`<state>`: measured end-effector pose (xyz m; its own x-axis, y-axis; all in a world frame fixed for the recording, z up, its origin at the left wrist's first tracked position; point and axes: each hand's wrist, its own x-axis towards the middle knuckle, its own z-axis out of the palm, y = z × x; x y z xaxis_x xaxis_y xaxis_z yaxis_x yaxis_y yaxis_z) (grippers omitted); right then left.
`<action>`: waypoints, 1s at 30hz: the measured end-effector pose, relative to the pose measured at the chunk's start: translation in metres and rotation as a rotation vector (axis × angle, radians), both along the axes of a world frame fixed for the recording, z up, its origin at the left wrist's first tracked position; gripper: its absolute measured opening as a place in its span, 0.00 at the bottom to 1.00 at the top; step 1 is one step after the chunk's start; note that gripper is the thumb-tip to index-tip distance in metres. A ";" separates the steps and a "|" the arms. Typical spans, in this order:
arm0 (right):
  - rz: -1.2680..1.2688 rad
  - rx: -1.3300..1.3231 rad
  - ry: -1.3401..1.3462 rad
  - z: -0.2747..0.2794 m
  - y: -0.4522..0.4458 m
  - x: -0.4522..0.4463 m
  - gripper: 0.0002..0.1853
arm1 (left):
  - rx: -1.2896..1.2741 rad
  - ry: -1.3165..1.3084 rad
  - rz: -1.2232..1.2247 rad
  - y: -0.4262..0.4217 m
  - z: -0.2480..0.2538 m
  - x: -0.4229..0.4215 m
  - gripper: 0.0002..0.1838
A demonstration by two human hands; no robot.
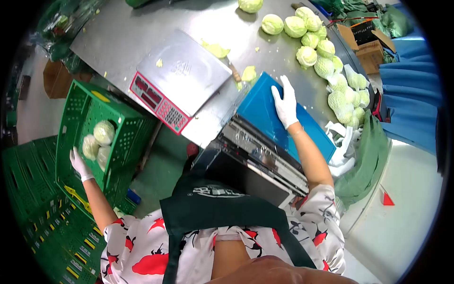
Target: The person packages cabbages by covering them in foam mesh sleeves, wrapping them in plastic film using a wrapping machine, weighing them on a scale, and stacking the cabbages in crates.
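My right hand, in a white glove, rests over a blue flat panel with its fingers spread. The panel lies on top of a film-wrapping machine with black and metal bars. My left hand, also gloved in white, is at the near left side of a green crate, fingers stretched out. Beside it in the crate lie three film-wrapped cabbages, apart from the fingers. Neither hand holds anything that I can see.
A scale with a red-edged keypad stands on the metal table. Loose cabbages and net-sleeved ones line the right side. A knife lies by leaf scraps. Stacked green crates stand lower left.
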<state>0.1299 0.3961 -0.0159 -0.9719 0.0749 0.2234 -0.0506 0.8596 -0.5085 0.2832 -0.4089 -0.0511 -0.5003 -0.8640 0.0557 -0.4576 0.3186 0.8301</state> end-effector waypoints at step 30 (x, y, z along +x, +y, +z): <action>-0.155 0.030 -0.230 0.003 0.040 -0.021 0.31 | 0.493 0.033 -1.147 0.685 -0.059 -0.664 0.54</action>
